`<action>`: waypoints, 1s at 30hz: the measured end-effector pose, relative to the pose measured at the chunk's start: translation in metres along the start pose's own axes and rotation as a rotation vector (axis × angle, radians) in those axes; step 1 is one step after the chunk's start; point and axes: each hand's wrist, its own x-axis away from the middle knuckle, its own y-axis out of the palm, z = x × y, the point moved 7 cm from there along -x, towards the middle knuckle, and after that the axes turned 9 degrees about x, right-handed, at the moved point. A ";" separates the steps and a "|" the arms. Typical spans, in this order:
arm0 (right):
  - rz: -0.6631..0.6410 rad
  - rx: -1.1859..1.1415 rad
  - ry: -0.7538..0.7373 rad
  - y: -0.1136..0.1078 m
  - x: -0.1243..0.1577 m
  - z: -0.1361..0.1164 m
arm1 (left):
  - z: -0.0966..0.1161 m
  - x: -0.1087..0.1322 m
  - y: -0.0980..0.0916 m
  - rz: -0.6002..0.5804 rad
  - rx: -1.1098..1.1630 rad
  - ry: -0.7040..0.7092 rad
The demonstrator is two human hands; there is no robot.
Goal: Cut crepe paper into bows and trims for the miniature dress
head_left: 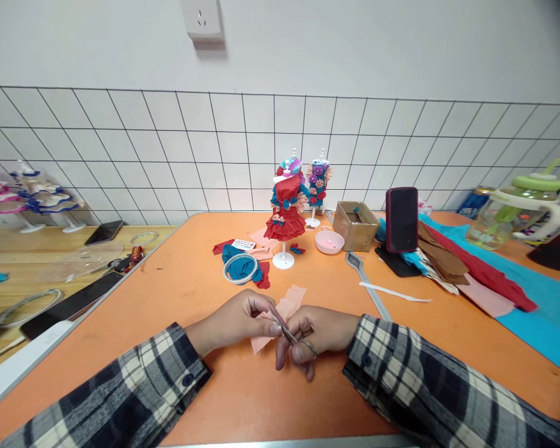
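Observation:
My right hand (305, 339) is closed around a small pair of scissors (287, 334), with a finger loop showing near the thumb. The blades point up and left, toward the fingertips of my left hand (249, 317). Those fingers pinch a piece of pale pink crepe paper (292, 301), whose strips stick out behind and below the hands. Whether the blades are on the paper is hidden by my fingers. Beyond the hands, a miniature dress form in a red ruffled dress (285, 218) with blue and pink bows stands on a white base.
Blue crepe paper and a tape roll (240, 269) lie left of the dress form. To the right are a pink bowl (329, 242), a cardboard box (356, 225), a propped phone (402, 219), coloured crepe sheets (485, 274) and a jug (513, 211). A second dress form (318, 183) stands behind.

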 end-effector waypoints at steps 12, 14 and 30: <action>0.041 0.048 0.027 -0.002 -0.003 0.006 | 0.002 -0.001 0.000 -0.016 -0.028 0.021; 0.044 0.062 0.039 -0.002 -0.003 0.007 | 0.002 -0.001 0.000 -0.010 -0.025 0.025; 0.049 0.035 0.018 -0.003 -0.005 0.009 | 0.000 -0.001 0.000 -0.033 -0.037 0.030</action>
